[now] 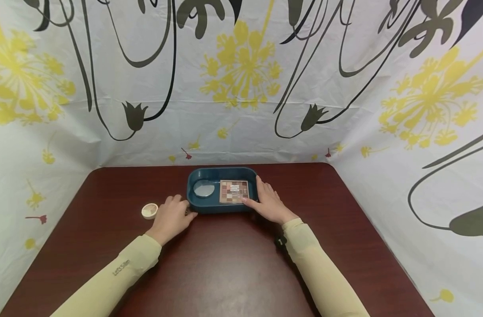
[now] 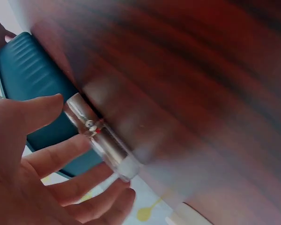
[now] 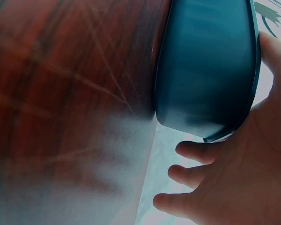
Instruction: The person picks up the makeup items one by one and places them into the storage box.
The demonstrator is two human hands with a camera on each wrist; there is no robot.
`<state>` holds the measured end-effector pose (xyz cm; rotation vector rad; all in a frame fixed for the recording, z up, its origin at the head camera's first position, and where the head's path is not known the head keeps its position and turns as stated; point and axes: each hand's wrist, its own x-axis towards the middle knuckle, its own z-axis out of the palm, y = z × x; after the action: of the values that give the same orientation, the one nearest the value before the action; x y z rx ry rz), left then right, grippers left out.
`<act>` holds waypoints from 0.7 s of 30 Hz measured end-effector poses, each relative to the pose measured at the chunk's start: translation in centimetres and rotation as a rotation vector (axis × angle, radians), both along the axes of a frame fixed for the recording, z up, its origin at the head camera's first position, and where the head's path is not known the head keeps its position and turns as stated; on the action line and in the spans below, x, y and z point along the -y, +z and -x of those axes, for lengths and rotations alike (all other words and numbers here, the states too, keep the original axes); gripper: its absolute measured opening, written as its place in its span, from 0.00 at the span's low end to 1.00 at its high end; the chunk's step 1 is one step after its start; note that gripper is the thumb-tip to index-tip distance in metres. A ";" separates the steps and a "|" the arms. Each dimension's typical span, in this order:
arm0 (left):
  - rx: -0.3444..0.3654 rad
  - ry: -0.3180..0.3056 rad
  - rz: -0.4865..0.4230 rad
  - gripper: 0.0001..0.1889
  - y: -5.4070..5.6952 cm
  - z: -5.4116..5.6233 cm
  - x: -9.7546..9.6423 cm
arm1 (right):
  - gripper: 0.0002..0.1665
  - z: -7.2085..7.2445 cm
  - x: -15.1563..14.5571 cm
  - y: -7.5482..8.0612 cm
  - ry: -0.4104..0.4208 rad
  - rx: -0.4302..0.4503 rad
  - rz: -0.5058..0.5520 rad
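Observation:
A blue tray (image 1: 209, 209) stands near the table's far edge. In it lie a round, clear-lidded item (image 1: 204, 189) on the left and a makeup palette (image 1: 234, 192) on the right. My right hand (image 1: 270, 204) grips the tray's right end, thumb over the rim and fingers outside. Beside the tray's front left corner is my left hand (image 1: 172, 220). Its loosely bent fingers are around a small clear bottle (image 2: 105, 140) with a shiny metallic part, which lies lengthwise close to the tray. Thumb and index finger are at the bottle, without visibly pinching it.
A small round cream-coloured container (image 1: 149, 211) sits on the table left of my left hand. The dark red-brown table (image 1: 233, 268) is bordered by a white patterned cloth (image 1: 241, 132) at the back and sides.

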<state>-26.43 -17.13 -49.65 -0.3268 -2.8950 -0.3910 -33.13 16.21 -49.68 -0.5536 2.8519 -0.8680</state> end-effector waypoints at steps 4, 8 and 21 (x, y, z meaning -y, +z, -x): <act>0.022 0.043 0.009 0.17 0.4 0.0 -0.2 | 0.65 0.0 0.0 0.2 0.004 0.004 0.005; 0.030 0.060 0.012 0.17 0.5 0.0 -0.2 | 0.65 0.0 0.0 0.3 0.002 0.000 -0.005; 0.033 0.044 0.002 0.12 0.9 -0.5 0.3 | 0.64 0.0 0.0 0.0 0.010 -0.018 -0.005</act>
<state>-25.91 -17.47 -48.78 -0.2586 -2.9292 -0.3896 -33.14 16.21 -49.68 -0.5780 2.8635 -0.8591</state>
